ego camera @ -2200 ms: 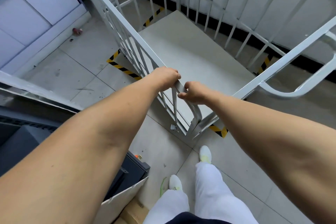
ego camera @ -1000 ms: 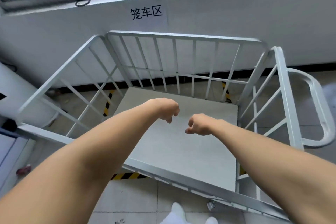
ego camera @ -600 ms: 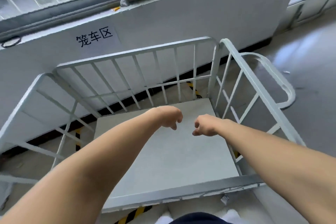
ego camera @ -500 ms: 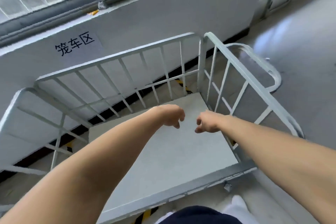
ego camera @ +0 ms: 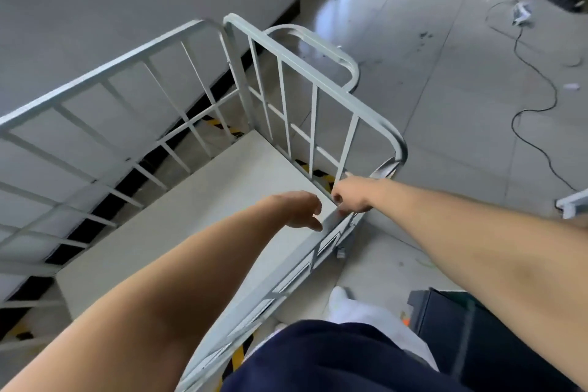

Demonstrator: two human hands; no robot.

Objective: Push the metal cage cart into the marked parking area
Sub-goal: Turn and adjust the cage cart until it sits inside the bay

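I'm looking down over the metal cage cart, and it sits tight along the grey wall, its flat deck bare. Yellow-and-black floor tape shows through the bars at the far side, more of it by the right side panel and under the near rail, so the cart stands over the marked lines. The left hand hovers just above the deck near the near-right corner, fingers loosely curled and apart, gripping nothing. The right hand is down at the foot of the right side panel where it meets the near rail; its fingers are curled in towards the bar, but I cannot tell whether they clamp it. A looped push handle sticks out from the cart's right side. A black cable snakes across the glossy floor to the right. A dark box stands by my right leg, just beside a white shoe.
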